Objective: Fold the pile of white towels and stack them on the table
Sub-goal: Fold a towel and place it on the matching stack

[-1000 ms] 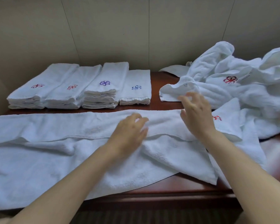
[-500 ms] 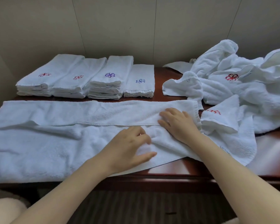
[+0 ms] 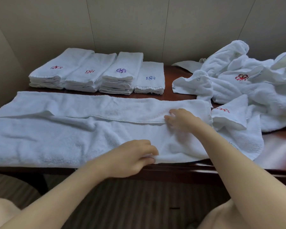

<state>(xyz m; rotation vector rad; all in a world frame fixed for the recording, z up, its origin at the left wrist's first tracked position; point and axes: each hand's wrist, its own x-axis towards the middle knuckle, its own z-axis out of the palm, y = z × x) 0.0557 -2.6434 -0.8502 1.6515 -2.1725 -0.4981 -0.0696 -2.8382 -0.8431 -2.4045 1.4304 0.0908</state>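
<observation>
Long white terry towel lies spread flat across the dark red-brown wooden table, far long edge folded over toward the middle, near edge at the table's front edge; left hand pinches that near edge between thumb and curled fingers, near the towel's middle; right hand rests on the folded-over hem toward the towel's right end, fingers bent, blurred, so cannot tell if they grip cloth; four stacks of folded white towels with red and blue embroidered marks sit behind the towel, left; rumpled pile of unfolded white towels lies just right of it
</observation>
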